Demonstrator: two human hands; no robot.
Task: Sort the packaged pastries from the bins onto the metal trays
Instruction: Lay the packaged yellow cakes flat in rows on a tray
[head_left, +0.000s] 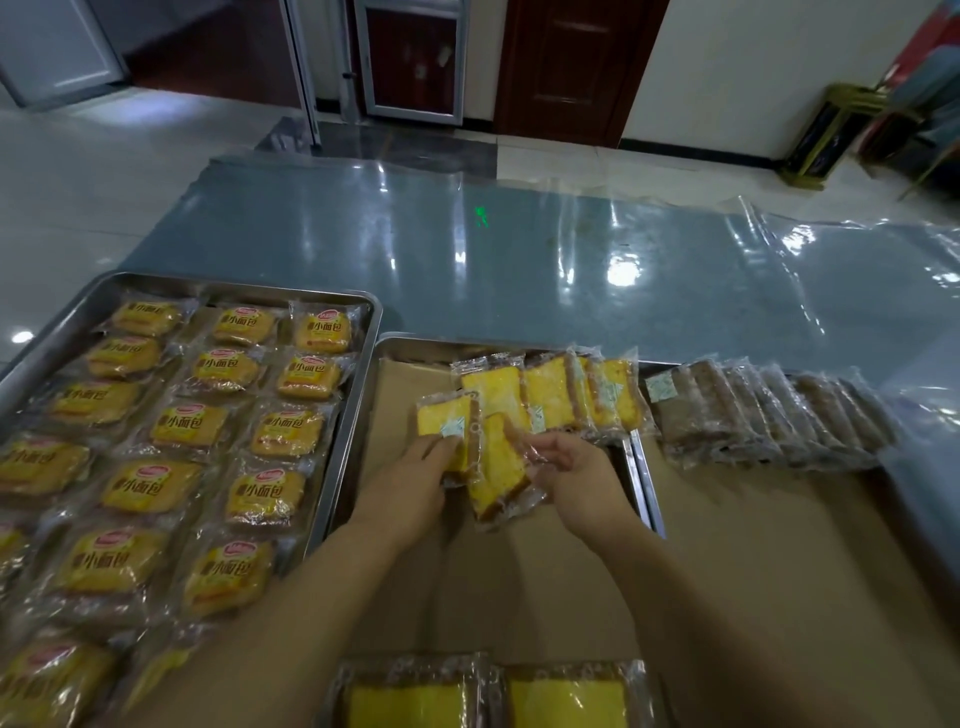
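A glossy pale tiled floor (78, 182) runs back to a white wall and a dark brown wooden door (566, 67), and in front of them stands a grey-blue desk (363, 234) under a wrinkled sheet of clear plastic. On its near left, a rectangular metal tray (356, 395) is filled with rows of yellow-labelled packaged small breads (189, 426). Just beside it is a middle metal tray (415, 345) lined with brown paper. A leaning row of clear-wrapped yellow cake slices (571, 395) stands along its far edge. To the right, a third paper-lined metal tray (753, 545) carries a similar row of clear-wrapped brown cake slices (769, 410) along its far edge. Over the middle tray the left hand (415, 483) grips the lower edge of one yellow slice packet (444, 423), its fingers (441, 447) curled onto the wrapper. The right hand (576, 467) pinches the clear film of a second, tilted yellow slice packet (498, 467) between thumb and fingers (540, 447). The two packets touch, and both sit just in front of the yellow row. At the near edge of the view lie two more flat yellow cake packets (488, 696) side by side.
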